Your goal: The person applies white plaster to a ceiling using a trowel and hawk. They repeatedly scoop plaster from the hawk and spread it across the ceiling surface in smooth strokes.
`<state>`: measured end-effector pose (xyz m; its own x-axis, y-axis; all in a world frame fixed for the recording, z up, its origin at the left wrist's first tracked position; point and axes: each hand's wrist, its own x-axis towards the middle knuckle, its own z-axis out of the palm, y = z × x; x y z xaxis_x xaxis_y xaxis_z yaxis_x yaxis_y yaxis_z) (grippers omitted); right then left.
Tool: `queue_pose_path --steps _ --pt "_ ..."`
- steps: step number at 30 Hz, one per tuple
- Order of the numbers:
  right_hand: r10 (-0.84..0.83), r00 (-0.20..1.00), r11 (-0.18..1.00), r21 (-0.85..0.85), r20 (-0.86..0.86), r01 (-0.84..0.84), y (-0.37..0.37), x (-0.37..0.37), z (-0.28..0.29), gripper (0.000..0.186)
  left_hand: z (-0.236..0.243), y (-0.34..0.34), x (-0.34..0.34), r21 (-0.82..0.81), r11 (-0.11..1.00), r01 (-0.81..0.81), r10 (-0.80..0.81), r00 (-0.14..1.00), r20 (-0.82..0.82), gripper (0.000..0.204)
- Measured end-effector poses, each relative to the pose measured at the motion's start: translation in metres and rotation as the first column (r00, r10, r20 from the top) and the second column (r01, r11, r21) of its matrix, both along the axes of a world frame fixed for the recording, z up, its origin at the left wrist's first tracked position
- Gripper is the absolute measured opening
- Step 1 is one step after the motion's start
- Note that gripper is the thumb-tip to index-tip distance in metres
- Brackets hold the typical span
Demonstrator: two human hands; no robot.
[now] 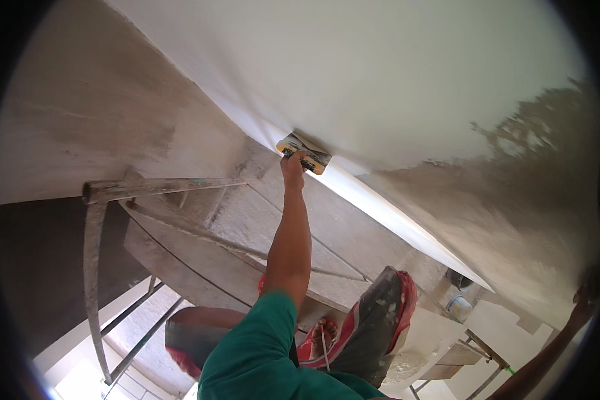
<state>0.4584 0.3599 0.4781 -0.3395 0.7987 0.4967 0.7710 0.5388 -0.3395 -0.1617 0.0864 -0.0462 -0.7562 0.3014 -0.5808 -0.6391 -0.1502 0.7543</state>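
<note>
My left hand, at the end of a green-sleeved arm, is closed around a plastering trowel with yellow and dark parts. The trowel lies against the lower edge of a smooth white wall, close to the corner with a brownish wall. At the far right rim my right hand reaches up beside the same white wall's grey, damp-looking part. Its fingers are dark and cut off by the picture's edge, so what they hold or touch is hidden.
A scaffold frame of stained metal tubes stands at the left. Planks run beneath my legs. Far below, a dark bucket and a white tub stand near the wall's foot. More scaffolding shows at the lower right.
</note>
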Motion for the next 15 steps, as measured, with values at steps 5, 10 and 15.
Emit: queue_pose_path --steps 5,10,15 --pt "0.005 0.996 1.0 -0.018 -0.092 -0.007 0.018 0.016 -0.013 0.056 0.167 0.015 0.014 0.121 0.992 0.03 -0.009 0.986 -0.166 0.023" --pt "0.087 0.964 0.985 -0.125 -0.252 -0.121 0.008 -0.053 -0.022 0.064 0.369 0.027 0.012 0.06 0.996 0.069 -0.047 0.95 -0.31 0.012" --pt "-0.064 0.998 0.996 -0.058 0.015 0.065 -0.031 -0.107 0.02 0.045 0.564 0.059 0.028 0.014 0.993 0.121 -0.094 0.829 -0.551 0.018"
